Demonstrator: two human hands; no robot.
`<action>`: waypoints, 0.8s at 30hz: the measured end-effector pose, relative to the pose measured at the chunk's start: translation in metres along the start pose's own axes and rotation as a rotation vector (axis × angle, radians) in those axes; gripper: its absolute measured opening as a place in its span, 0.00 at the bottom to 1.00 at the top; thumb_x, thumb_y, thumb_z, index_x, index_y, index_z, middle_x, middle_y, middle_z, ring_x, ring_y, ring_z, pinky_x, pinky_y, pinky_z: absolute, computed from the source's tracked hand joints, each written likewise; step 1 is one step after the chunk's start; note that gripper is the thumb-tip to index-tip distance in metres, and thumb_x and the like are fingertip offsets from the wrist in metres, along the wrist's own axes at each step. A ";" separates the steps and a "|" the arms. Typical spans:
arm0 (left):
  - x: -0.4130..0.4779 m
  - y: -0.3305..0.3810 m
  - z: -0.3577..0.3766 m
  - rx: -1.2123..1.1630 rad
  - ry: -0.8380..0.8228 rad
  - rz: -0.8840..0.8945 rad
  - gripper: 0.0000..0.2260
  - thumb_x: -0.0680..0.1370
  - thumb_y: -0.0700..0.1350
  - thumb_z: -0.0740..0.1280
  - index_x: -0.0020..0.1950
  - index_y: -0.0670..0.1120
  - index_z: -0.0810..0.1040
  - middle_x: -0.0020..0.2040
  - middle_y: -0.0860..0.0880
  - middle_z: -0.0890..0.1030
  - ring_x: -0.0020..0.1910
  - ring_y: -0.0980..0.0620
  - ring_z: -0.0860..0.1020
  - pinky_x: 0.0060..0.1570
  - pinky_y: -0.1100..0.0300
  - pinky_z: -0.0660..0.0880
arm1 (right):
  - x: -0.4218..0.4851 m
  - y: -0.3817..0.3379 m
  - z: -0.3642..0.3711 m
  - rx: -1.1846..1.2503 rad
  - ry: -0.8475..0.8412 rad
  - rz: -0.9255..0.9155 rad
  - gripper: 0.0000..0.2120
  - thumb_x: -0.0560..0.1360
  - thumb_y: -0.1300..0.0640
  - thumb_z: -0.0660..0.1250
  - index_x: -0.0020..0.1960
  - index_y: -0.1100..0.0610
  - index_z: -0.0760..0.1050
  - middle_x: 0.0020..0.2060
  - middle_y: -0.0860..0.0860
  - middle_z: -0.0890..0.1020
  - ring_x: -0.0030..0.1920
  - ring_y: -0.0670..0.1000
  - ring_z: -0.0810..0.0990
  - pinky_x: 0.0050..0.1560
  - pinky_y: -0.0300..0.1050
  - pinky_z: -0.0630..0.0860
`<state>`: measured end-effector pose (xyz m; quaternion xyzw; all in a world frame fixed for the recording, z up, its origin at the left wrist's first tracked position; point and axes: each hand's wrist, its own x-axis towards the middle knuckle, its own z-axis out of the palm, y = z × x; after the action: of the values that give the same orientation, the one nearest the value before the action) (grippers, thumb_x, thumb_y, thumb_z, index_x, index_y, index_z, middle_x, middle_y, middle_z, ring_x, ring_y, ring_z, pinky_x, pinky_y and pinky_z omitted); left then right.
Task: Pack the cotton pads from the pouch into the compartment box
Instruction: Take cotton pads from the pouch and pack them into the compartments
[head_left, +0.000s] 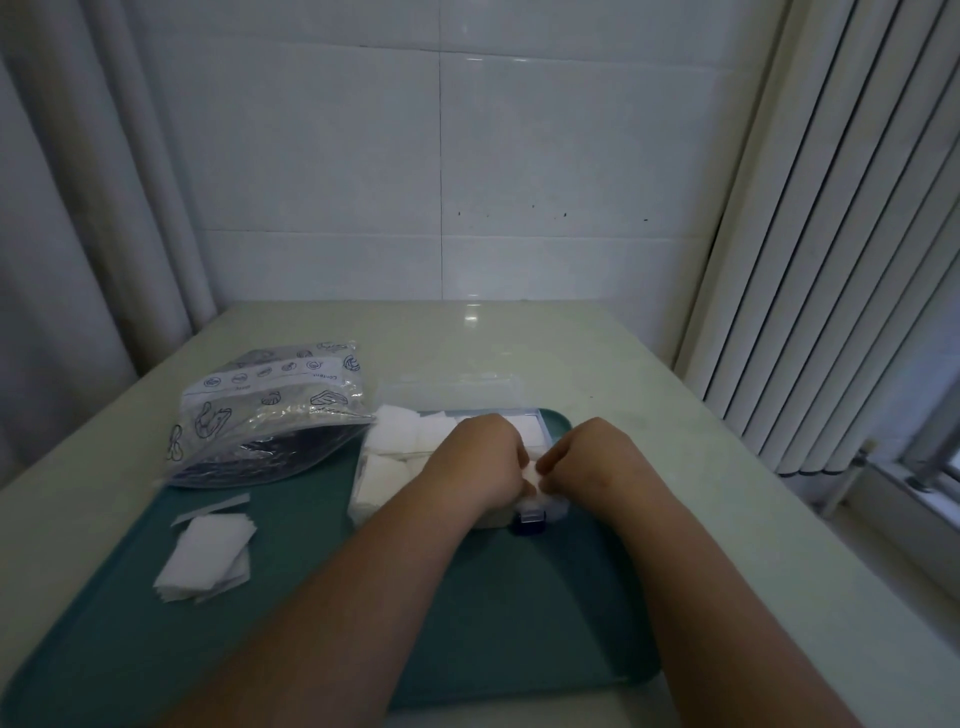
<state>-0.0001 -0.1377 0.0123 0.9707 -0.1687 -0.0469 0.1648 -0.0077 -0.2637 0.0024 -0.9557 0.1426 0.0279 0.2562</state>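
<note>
A clear compartment box (395, 462) stands on the green tray (322, 597), its lid open toward the wall. White cotton pads (400, 434) fill its left and back compartments. My left hand (480, 462) and my right hand (587, 460) meet over the box's front right compartment, and their fingertips pinch a white cotton pad (535, 475) between them. A loose stack of cotton pads (208, 558) lies on the tray at the left. The printed plastic pouch (265, 410) lies open on its side behind that stack.
The tray sits on a pale tabletop (649, 415) against a tiled wall. Curtains hang at the left, a ribbed radiator (831, 286) stands at the right. A small paper strip (213, 509) lies by the loose pads.
</note>
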 end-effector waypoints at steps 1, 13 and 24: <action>0.000 0.000 0.000 -0.004 0.007 -0.002 0.16 0.75 0.47 0.71 0.62 0.48 0.81 0.60 0.47 0.80 0.57 0.49 0.78 0.55 0.59 0.73 | 0.000 -0.001 0.000 -0.025 -0.007 -0.004 0.12 0.71 0.58 0.70 0.54 0.56 0.82 0.50 0.54 0.83 0.50 0.52 0.82 0.52 0.41 0.78; -0.001 0.002 -0.002 -0.100 -0.007 -0.045 0.14 0.76 0.46 0.70 0.60 0.45 0.82 0.53 0.49 0.80 0.55 0.50 0.79 0.55 0.59 0.74 | -0.003 -0.005 -0.008 -0.184 -0.031 -0.063 0.12 0.70 0.59 0.70 0.54 0.54 0.83 0.51 0.53 0.83 0.51 0.52 0.81 0.55 0.44 0.78; -0.019 -0.038 -0.018 -0.469 0.303 -0.058 0.09 0.76 0.40 0.68 0.51 0.53 0.84 0.52 0.54 0.83 0.52 0.54 0.80 0.53 0.60 0.75 | -0.010 -0.029 -0.006 0.034 0.139 -0.237 0.10 0.77 0.53 0.64 0.54 0.52 0.82 0.48 0.51 0.83 0.42 0.48 0.77 0.44 0.41 0.72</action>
<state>-0.0033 -0.0919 0.0166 0.9064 -0.0988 0.0561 0.4069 -0.0095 -0.2403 0.0228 -0.9609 0.0466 -0.0713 0.2634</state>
